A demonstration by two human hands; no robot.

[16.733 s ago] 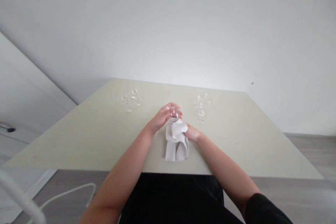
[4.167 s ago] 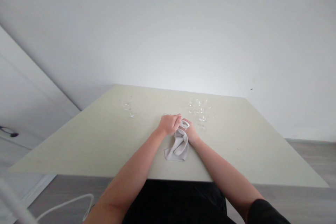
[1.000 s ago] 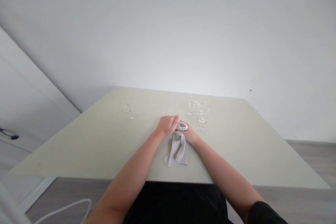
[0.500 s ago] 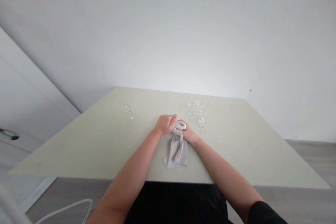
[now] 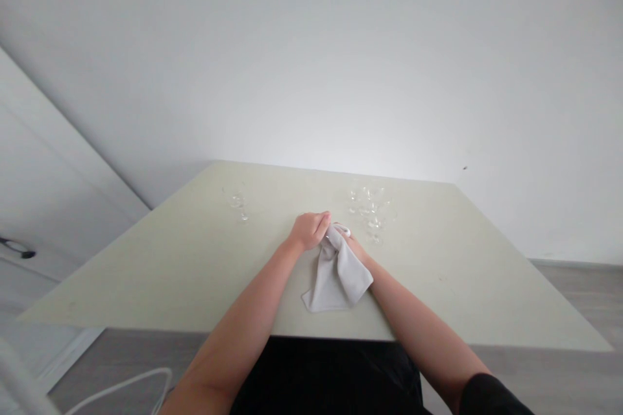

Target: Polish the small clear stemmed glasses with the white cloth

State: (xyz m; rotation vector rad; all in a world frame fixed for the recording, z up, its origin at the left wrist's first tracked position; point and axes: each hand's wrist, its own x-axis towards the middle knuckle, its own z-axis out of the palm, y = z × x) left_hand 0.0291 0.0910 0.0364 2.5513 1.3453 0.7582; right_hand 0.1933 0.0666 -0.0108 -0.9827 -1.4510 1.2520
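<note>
My left hand (image 5: pixel 308 231) is closed in a fist over a small clear glass (image 5: pixel 341 229); only a pale bit of its rim shows by my fingers. A grey-white cloth (image 5: pixel 335 277) hangs from that spot onto the beige table (image 5: pixel 170 266) and drapes over my right hand (image 5: pixel 359 249). My right hand grips the cloth against the glass, its fingers mostly hidden. Both hands are near the table's middle, a little back from the front edge.
One clear stemmed glass (image 5: pixel 238 203) stands at the left rear. A cluster of several clear glasses (image 5: pixel 370 209) stands just behind and right of my hands. A white cable (image 5: pixel 121 384) lies on the floor at the lower left, and a white wall is behind the table.
The cloth's loose end has flipped right and now covers my right hand and wrist. My left hand stays closed in the same place. The standing glasses have not moved in the last second.
</note>
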